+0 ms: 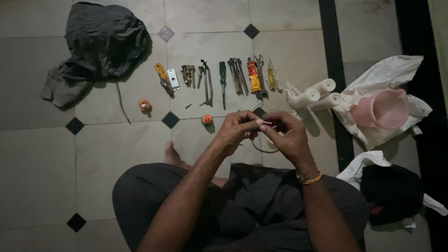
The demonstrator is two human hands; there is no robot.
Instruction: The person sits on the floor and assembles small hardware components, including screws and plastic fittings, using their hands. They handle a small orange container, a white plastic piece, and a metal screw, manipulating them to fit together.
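Note:
I sit on a tiled floor with both hands raised over my lap. My left hand point(237, 129) and my right hand point(286, 135) meet at the fingertips and pinch a small metal part point(268, 123) between them; what it is cannot be made out. A thin wire loop point(263, 149) hangs below the hands. Just beyond them lies a row of hand tools: a yellow-handled tool point(161, 76), pliers point(206, 82), a green screwdriver point(222, 76), a wrench point(260, 74) and a yellow screwdriver point(271, 77).
A dark cloth bag point(104, 42) lies at the far left. Two small tape rolls point(144, 105) point(207, 119) sit on the tiles. White pipe pieces point(313, 96), a pink plastic mug point(381, 108) on a white bag, and a dark bundle point(392, 191) lie at the right.

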